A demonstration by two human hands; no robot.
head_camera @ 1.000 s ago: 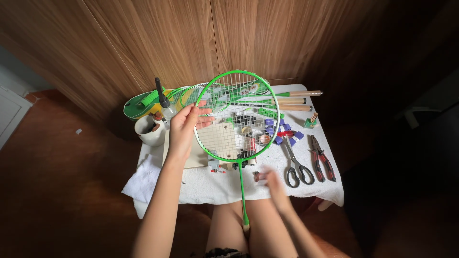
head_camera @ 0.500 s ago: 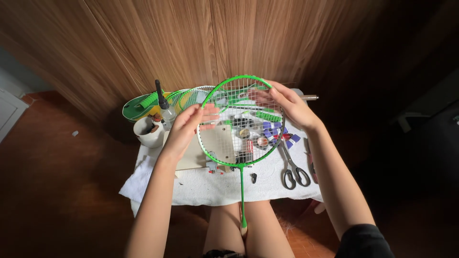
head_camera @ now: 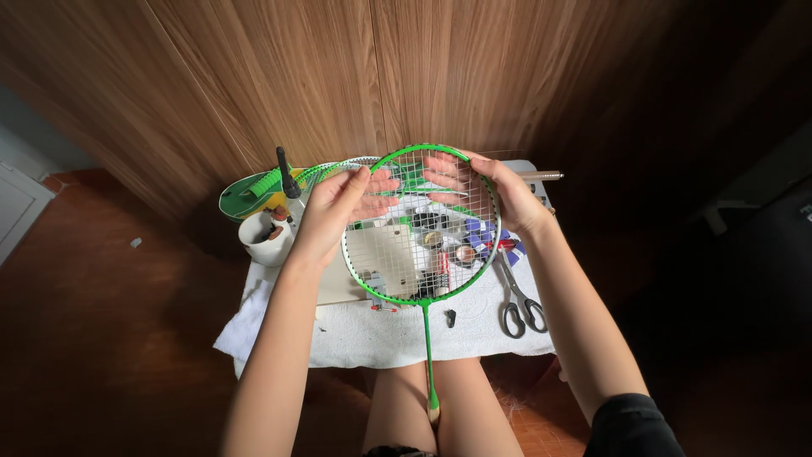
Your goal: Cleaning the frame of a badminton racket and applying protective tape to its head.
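I hold a green badminton racket (head_camera: 420, 279) with white strings above a small cloth-covered table (head_camera: 397, 334). Its head is up and its thin shaft runs down towards my knees. My left hand (head_camera: 338, 207) grips the left side of the frame, fingers spread over the strings. My right hand (head_camera: 491, 190) grips the upper right of the frame, fingers also on the strings. Both hands meet near the top of the head.
On the table lie scissors (head_camera: 518, 300), a white cup (head_camera: 267, 239) with tools, a second green racket (head_camera: 262, 190), a wooden-handled tool (head_camera: 541, 176), purple clips (head_camera: 484, 237) and small parts. A wooden wall stands behind. The floor is reddish brown.
My right hand came up from near my lap and took hold of the racket's right rim. The racket head tilted up towards me, with both hands now on it.
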